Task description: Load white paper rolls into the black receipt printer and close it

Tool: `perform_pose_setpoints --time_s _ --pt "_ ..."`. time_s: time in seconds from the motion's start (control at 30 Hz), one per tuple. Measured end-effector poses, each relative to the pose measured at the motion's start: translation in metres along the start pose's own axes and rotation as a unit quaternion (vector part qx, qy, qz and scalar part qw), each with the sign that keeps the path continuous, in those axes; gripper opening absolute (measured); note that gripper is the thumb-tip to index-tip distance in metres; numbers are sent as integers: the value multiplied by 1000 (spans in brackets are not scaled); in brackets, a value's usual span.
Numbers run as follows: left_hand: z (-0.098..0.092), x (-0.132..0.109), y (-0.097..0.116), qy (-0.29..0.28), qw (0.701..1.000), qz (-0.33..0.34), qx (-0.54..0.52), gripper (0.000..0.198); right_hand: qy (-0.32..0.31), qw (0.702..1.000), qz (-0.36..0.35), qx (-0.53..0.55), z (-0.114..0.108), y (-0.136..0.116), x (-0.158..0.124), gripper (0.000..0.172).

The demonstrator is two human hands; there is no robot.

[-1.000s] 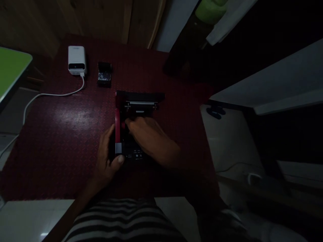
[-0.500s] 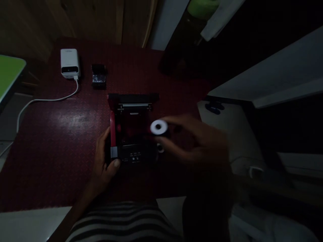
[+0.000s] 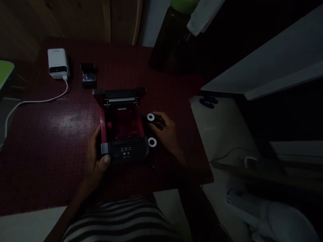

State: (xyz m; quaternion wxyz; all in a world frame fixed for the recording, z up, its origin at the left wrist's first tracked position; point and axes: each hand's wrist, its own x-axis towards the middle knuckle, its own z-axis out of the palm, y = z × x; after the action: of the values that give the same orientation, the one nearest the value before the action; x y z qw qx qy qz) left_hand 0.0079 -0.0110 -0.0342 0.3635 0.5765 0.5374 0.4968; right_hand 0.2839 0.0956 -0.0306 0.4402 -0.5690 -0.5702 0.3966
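A red and black printer-like device stands on the table with its lid raised and its red inner bay bare. My left hand grips the device's left side, the thumb resting on its front panel. To the right of the device, my right hand pinches a small roll with a white ring-shaped end, close to the tabletop. Whether that roll touches the table I cannot tell. Just nearer to me lies a second roll with a white ring end, beside the device's front right corner.
A white power bank with a white cable sits at the back left of the red table. Near it lies a small black object with a shiny part. A green-capped bottle stands at the back.
My right hand has carried the roll from over the device's right side down to the table beside it. The left hand keeps its grip. The whole view has shifted slightly.
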Motion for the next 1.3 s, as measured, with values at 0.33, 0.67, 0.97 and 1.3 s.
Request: perform_pose_setpoints --time_s 0.33,0.67,0.97,1.3 --pt "2 -1 2 1 1000 0 -19 84 -90 993 40 -71 -32 -18 -68 42" --pt "-1 1 3 -8 1000 16 -4 78 -56 998 24 -15 -46 -71 -69 30" --pt "-2 1 14 -20 1000 15 4 78 -252 951 -148 -96 -13 -134 -17 35" --pt "-3 2 13 -22 999 34 -5 76 -288 821 -215 -443 50 -140 -3 27"
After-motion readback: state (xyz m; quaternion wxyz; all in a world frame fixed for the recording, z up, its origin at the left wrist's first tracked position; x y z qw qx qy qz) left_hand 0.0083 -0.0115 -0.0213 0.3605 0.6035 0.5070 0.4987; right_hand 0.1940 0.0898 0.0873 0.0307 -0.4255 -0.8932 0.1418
